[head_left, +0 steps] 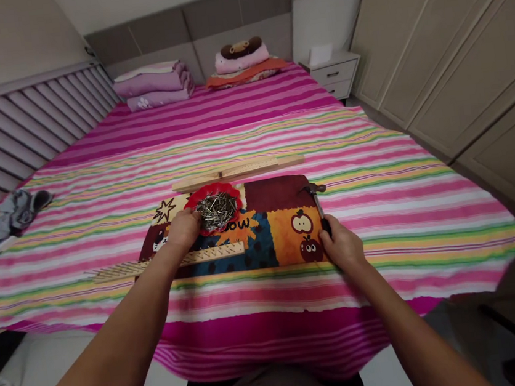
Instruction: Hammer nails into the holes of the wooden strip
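Observation:
My right hand is closed around the dark grip of a claw hammer, its head pointing away from me over the mat's right edge. At the left side of a red scalloped bowl, my left hand has its fingers curled against the heap of nails; whether a nail is between them is hidden. A wooden strip studded with rows of nails lies under my left forearm, across the front of a patterned mat. Its left end reaches past the mat.
Beyond the mat lie more wooden strips on the striped bedspread. Grey clothing rests at the far left. Folded bedding is stacked by the headboard. A nightstand and wardrobe stand at the right.

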The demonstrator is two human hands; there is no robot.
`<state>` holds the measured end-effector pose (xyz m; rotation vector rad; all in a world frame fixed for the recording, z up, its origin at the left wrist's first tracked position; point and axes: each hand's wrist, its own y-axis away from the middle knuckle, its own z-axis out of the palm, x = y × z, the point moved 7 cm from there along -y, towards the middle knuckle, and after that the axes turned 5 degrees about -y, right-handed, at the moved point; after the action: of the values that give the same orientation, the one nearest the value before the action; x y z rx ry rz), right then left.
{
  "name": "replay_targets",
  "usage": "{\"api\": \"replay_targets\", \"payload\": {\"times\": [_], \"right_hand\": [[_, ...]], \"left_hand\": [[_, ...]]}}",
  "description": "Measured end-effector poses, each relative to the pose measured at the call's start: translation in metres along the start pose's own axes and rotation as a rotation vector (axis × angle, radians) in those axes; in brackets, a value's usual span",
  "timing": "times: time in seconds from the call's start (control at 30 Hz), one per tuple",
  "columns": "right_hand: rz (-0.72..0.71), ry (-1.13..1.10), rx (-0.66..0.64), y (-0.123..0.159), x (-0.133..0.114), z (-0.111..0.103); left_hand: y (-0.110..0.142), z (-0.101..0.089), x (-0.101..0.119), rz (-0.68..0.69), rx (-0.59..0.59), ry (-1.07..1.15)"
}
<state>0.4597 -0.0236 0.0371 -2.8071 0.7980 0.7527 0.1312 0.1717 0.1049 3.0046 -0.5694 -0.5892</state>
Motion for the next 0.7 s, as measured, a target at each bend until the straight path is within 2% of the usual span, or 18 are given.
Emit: {"api": "replay_targets", "payload": {"times": [0.2,0.47,0.7], "right_hand": [[0.004,-0.008,-0.002,0.000,0.001,0.001],[0.010,0.000,-0.003,0.000,0.001,0.002],[0.018,-0.017,-0.005,0.000,0.001,0.001]], "left_hand": [[0.001,0.002,-0.005,-0.002,0.017,0.083],[-0.007,-0.002,0.003,-0.025,-0.117,0.046],[-0.008,-0.008,0.000,-0.038,-0.121,0.019]]}}
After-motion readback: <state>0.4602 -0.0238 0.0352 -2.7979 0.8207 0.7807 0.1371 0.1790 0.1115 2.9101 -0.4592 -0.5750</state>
